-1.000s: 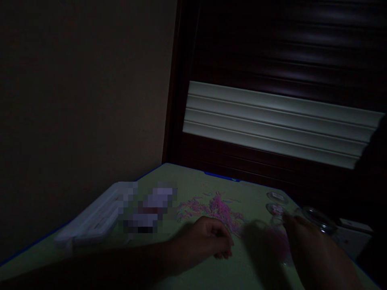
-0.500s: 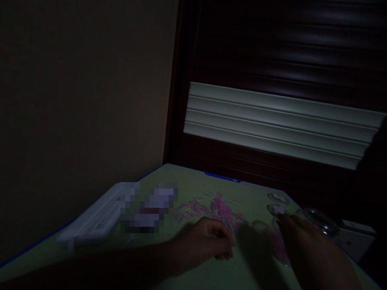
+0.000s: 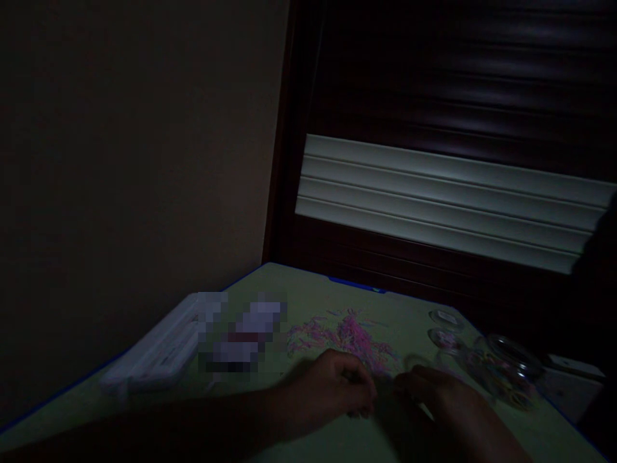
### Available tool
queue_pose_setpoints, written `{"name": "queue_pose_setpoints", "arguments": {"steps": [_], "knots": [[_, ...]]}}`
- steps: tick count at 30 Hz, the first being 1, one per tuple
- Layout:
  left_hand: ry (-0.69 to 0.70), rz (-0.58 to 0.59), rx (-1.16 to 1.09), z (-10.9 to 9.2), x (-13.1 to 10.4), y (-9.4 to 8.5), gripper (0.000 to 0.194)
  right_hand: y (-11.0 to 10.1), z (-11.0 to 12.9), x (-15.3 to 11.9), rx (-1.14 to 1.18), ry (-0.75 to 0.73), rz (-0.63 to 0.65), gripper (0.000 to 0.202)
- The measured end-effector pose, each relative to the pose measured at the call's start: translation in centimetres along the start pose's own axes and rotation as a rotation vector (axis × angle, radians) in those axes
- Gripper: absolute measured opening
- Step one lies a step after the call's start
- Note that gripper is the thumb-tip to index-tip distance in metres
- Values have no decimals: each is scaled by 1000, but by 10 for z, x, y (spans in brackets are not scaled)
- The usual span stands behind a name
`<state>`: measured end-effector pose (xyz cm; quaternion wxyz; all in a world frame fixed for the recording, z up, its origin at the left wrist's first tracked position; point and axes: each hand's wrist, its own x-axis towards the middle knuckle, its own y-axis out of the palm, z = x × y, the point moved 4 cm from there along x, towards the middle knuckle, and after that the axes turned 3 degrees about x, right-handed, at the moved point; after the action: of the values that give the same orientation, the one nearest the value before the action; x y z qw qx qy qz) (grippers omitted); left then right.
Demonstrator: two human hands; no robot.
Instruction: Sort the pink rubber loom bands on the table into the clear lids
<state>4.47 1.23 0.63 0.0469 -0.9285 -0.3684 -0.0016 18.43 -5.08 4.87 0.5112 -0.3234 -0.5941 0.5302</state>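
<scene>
A loose heap of small pink and pale, thin strips or bands (image 3: 354, 334) lies on the table. Just in front of it is my left hand (image 3: 332, 389), its fingers curled in; whatever they hold, if anything, is hidden. Close by on the right, my right hand (image 3: 448, 402) points its bent, closed-up fingers toward the left one, with a small gap between the two. It is too dark to see what lies in its fingertips. Beyond my right hand stands a clear round jar (image 3: 523, 395) with yellow and coloured bands inside.
Small clear round containers (image 3: 446, 319) (image 3: 442, 339) sit near the right table edge. On the left lie a long white case (image 3: 154, 354) and a blurred-out flat object (image 3: 248, 334). A wall rises on the left, and a dark slatted panel stands behind the table (image 3: 284, 280).
My right hand has moved left, away from the clear containers and toward my left hand, uncovering the jar of coloured bands. My left hand stays nearly where it was, still curled.
</scene>
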Motion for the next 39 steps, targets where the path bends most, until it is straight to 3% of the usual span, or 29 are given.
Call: {"name": "queue_pose_setpoints", "arguments": {"steps": [3, 6, 12, 18, 22, 28, 39], "knots": [[21, 13, 44, -3, -4, 1, 13, 5, -6, 1, -4, -12, 27, 23], [61, 5, 241, -14, -10, -3, 12, 9, -9, 2, -17, -34, 49, 22], [370, -98, 842, -42, -12, -27, 16, 4, -5, 1, -5, -53, 62, 26], [315, -231, 1244, -55, -8, -64, 17, 8, -9, 1, -67, -38, 66, 24], [161, -269, 1544, -54, -9, -82, 22, 10, -9, 1, -63, -46, 61, 25], [101, -278, 1589, -40, -5, -95, 22, 4, -5, 1, -21, -28, 64, 24], [29, -263, 1517, -31, -6, -96, 21, -4, 1, 1, -31, -16, 90, 24]]}}
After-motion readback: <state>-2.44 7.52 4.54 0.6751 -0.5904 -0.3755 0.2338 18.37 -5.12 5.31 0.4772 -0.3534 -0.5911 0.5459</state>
